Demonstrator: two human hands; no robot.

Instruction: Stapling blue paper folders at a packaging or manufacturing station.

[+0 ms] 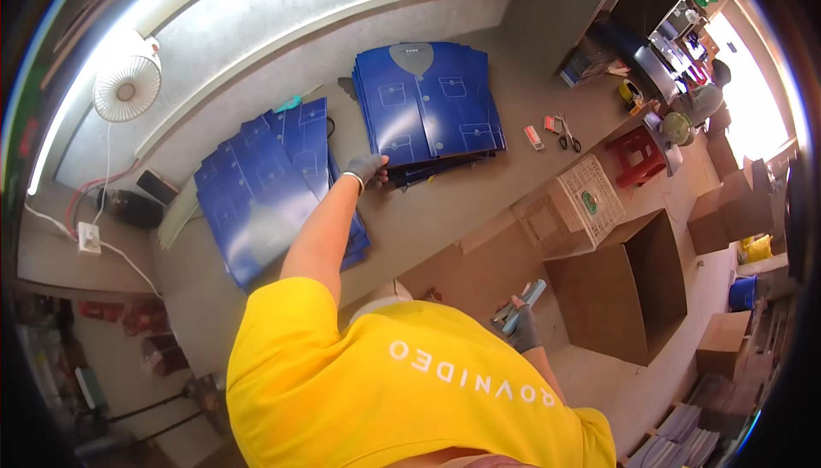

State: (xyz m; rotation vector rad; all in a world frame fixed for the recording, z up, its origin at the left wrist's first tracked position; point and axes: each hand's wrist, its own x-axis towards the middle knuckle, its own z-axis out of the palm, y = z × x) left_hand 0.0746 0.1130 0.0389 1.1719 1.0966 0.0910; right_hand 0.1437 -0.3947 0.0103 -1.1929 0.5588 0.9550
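My left hand (368, 172), in a grey glove with bare fingertips, is closed at the near left corner of a stack of glossy blue shirt-printed sheets (445, 113). Its fingers pinch the edge there; how many sheets they hold cannot be made out. To the left lies a second, fanned-out pile of similar blue sheets (265, 181), partly behind my left forearm. My right hand (522, 329), gloved too, is low beside my body, off the table. It grips a light blue stapler (528, 301).
Scissors (569, 136) and small red-and-white boxes (534, 137) lie right of the stack. A plastic crate (586, 203) and an open cardboard box (616, 288) stand beside the table. A white fan (126, 91) is at left. A person (705, 104) sits far right near a red stool (637, 158).
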